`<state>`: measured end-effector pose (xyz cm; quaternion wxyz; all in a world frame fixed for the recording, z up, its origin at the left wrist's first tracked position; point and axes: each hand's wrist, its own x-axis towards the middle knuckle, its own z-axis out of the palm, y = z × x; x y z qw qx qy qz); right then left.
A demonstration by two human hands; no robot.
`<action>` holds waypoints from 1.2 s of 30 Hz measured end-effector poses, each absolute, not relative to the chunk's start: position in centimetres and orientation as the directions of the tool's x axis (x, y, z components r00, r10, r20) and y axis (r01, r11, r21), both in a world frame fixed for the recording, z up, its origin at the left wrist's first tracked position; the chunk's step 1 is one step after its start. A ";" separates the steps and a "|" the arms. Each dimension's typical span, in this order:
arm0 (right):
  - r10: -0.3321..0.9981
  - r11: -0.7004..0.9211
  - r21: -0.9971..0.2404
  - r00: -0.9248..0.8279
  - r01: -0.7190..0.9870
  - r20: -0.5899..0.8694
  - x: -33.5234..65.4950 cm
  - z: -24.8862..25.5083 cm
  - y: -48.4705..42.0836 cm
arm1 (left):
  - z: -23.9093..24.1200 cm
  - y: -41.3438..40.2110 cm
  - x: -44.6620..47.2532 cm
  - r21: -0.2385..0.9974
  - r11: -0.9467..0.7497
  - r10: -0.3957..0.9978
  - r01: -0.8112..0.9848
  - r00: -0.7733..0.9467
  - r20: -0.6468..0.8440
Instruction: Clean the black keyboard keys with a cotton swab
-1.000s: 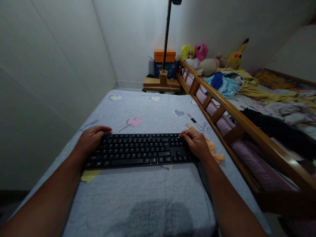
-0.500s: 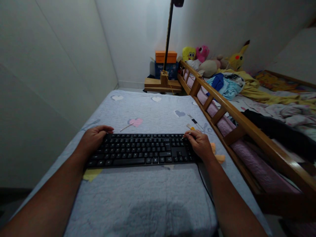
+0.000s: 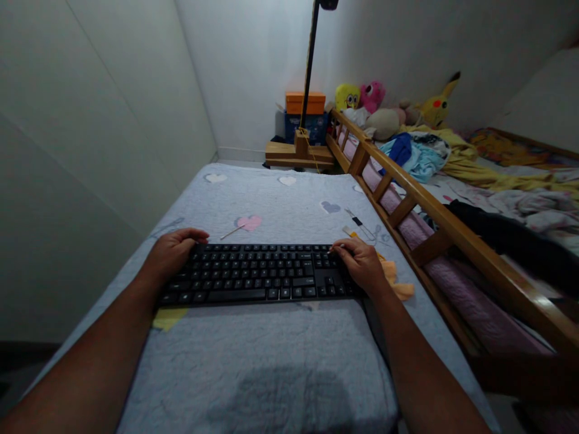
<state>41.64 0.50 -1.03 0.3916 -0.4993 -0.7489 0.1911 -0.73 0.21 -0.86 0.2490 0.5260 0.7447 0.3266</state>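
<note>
Mid-frame, your right hand (image 3: 362, 260) shifts its pinched pale sliver (image 3: 330, 251) to farther-left keys (image 3: 323, 263) of the black plastic keyboard (image 3: 253, 280) your left hand (image 3: 174, 252) grips.

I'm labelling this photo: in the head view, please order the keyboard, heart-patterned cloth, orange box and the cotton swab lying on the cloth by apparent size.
Largest to smallest:
1. Heart-patterned cloth
2. Keyboard
3. Orange box
4. Cotton swab

The box stands farther off, so its true size is unsure.

left grip (image 3: 174, 253) curled | right grip (image 3: 362, 263) pinched | both forearms (image 3: 97, 346) bare, extended forward
</note>
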 end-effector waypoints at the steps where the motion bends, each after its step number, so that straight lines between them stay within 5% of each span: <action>1: 0.898 0.427 -0.677 -0.196 0.599 0.393 41.7 -1.0 0.4 | -0.8 0.2 -0.7 0.746 0.232 0.946 0.624 -0.323 -0.025; 36: 0.921 0.379 -0.697 -0.179 0.609 0.345 43.1 -0.1 -0.4 | -0.8 0.3 -0.7 0.747 0.239 0.942 0.620 -0.335 -0.023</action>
